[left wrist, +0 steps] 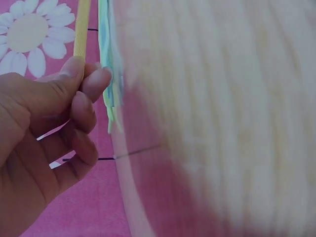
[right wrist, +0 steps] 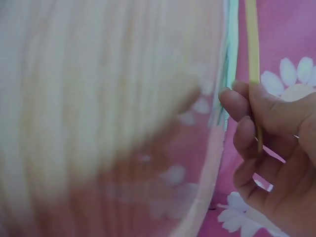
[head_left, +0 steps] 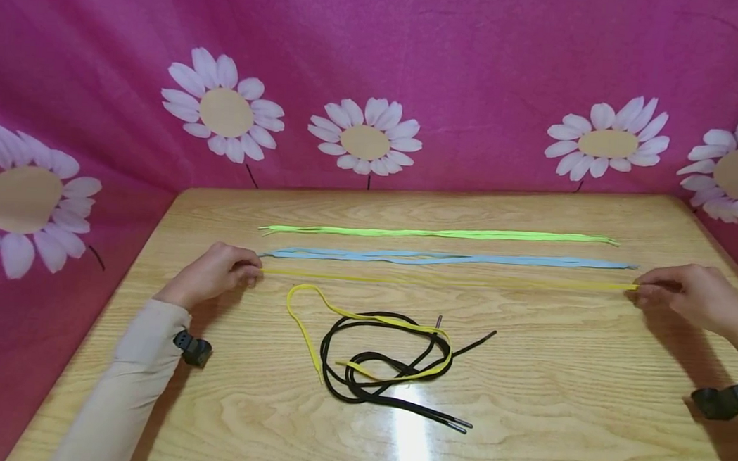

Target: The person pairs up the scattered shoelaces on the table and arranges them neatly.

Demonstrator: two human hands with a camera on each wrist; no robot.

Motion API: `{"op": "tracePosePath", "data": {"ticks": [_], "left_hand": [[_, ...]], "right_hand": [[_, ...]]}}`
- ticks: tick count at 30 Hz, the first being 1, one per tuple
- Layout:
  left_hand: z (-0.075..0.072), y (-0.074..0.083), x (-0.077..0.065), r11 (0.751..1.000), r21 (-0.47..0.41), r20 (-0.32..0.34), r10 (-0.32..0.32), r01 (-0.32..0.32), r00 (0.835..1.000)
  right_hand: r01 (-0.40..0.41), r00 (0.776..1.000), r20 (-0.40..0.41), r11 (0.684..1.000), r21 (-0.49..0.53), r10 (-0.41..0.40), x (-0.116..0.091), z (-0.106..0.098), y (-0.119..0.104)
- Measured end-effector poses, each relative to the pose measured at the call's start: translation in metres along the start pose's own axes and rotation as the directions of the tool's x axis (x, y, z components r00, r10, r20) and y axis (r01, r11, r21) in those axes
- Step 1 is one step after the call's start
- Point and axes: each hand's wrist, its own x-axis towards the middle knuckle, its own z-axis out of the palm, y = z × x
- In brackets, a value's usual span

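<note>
A yellow shoelace (head_left: 448, 281) runs straight across between my two hands, just in front of a light blue pair of laces. My left hand (head_left: 217, 274) pinches its left end between thumb and fingertips; the left wrist view shows the flat yellow lace (left wrist: 82, 29) rising from that pinch. At the other end my right hand (head_left: 695, 296) pinches it likewise, and a short yellow tail (right wrist: 259, 140) hangs below the fingers in the right wrist view. The light blue laces (head_left: 418, 257) and neon green laces (head_left: 432, 233) lie stretched out in parallel rows behind.
Nearer on the wooden table (head_left: 554, 411), black round laces (head_left: 359, 399) lie in a loose tangle. Another yellow lace (head_left: 302, 325) curls over them. A pink cloth (head_left: 467, 74) with daisies hangs behind the table and at its sides.
</note>
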Motion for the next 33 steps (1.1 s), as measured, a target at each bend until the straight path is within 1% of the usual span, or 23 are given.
{"op": "tracePosePath", "data": {"ticks": [6, 8, 13, 15, 20, 25, 30, 33], "left_hand": [[0.003, -0.006, 0.001, 0.999, 0.042, -0.029, -0.032, 0.033, 0.999], [0.003, -0.006, 0.001, 0.998, 0.057, -0.041, -0.034, 0.036, 0.999], [0.005, -0.007, 0.004, 0.995, 0.093, -0.074, -0.029, 0.036, 0.997], [0.006, -0.006, 0.005, 0.995, 0.095, -0.074, -0.034, 0.041, 0.997], [0.007, -0.004, 0.006, 0.995, 0.088, -0.064, -0.039, 0.045, 0.997], [0.007, -0.003, 0.007, 0.996, 0.085, -0.05, -0.031, 0.036, 0.998], [0.007, -0.003, 0.007, 0.995, 0.081, -0.016, -0.054, 0.055, 0.998], [0.008, -0.003, 0.007, 0.995, 0.081, 0.002, -0.066, 0.065, 0.998]], "right_hand": [[-0.079, 0.997, -0.009, 0.997, 0.016, 0.08, -0.001, 0.005, 0.008], [-0.097, 0.995, -0.019, 0.995, 0.025, 0.098, -0.002, 0.006, 0.01], [-0.092, 0.995, -0.046, 0.995, 0.026, 0.093, -0.001, 0.006, 0.013], [-0.092, 0.995, -0.043, 0.995, 0.033, 0.093, 0.0, 0.006, 0.015], [-0.108, 0.993, -0.035, 0.993, 0.047, 0.11, 0.002, 0.007, 0.016], [-0.09, 0.994, -0.056, 0.996, 0.028, 0.092, 0.003, 0.008, 0.017], [-0.07, 0.996, -0.063, 0.997, 0.014, 0.07, 0.004, 0.009, 0.019], [-0.076, 0.996, -0.053, 0.997, 0.01, 0.076, 0.004, 0.009, 0.018]]}}
